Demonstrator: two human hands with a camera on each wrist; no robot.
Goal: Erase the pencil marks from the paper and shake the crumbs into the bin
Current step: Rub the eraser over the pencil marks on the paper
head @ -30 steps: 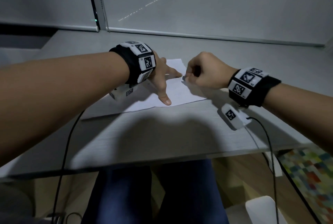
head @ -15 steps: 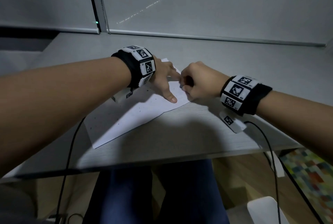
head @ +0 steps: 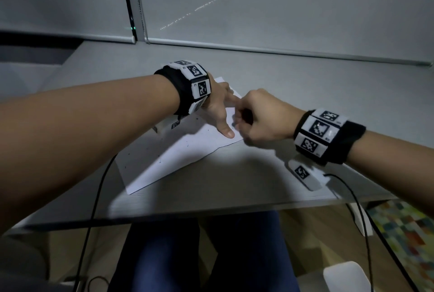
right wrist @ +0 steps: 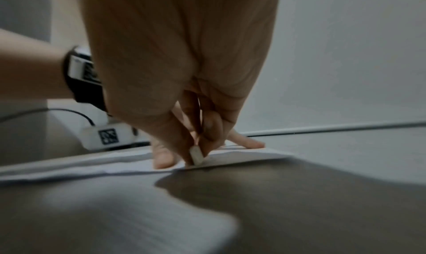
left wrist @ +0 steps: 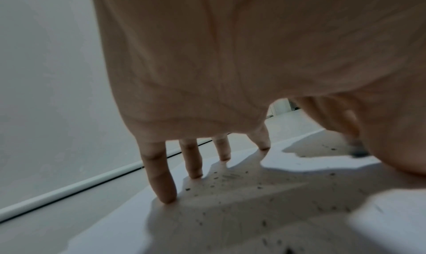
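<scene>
A white sheet of paper (head: 178, 153) lies askew on the grey desk (head: 234, 183), speckled with dark eraser crumbs (left wrist: 221, 177). My left hand (head: 219, 113) presses flat on the paper's far right part, fingers straight and spread; its fingertips (left wrist: 164, 196) touch the sheet. My right hand (head: 256, 118) is curled just right of the left thumb and pinches a small white eraser (right wrist: 196, 155) between thumb and fingers, its tip down on the paper (right wrist: 230, 159) near the right edge.
Black cables (head: 94, 209) hang from both wrist units over the desk's front edge. A white bin (head: 345, 277) stands on the floor at the lower right, beside a colourful mat (head: 411, 233). A window blind (head: 258, 5) closes the back of the desk.
The paper has turned so its near corner now points toward the desk's front edge. Both hands moved slightly nearer and closer together, the right hand still rubbing beside the left thumb.
</scene>
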